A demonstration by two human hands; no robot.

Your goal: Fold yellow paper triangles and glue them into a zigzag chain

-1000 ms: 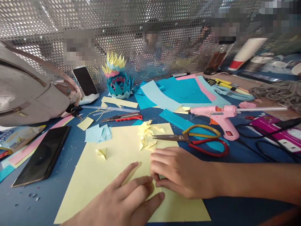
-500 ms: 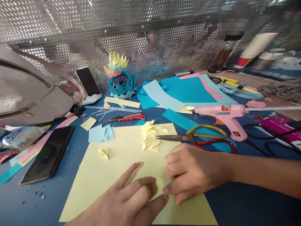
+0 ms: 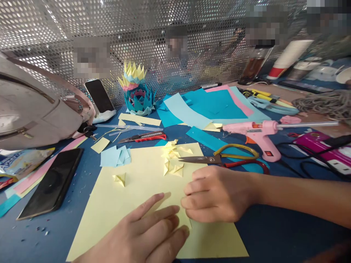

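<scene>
A large pale yellow sheet (image 3: 145, 168) lies on the blue table under both hands. My left hand (image 3: 148, 230) has its index finger stretched out, while its other fingers and thumb bend around a small yellow paper piece (image 3: 188, 219) on the sheet. Closed, with its knuckles up, my right hand (image 3: 216, 195) presses at that piece's right side. The fingers hide most of the piece. Folded yellow paper points (image 3: 173, 160) lie in a cluster beyond my hands, and a single folded point (image 3: 120, 179) sits to the left. Scissors (image 3: 219, 159) rest beside the cluster, blades toward it.
Beyond the sheet are a red box cutter (image 3: 149, 136), light blue paper squares (image 3: 115, 156) and a spiky paper model (image 3: 139, 96). A pink glue gun (image 3: 263, 131) lies right, near a magenta power strip (image 3: 323, 149). A phone (image 3: 52, 184) and backpack (image 3: 35, 106) are left.
My right hand has shifted left and curled in more over the small paper, its thumb now tucked from sight. My left thumb has drawn slightly back. The camera view has shifted slightly.
</scene>
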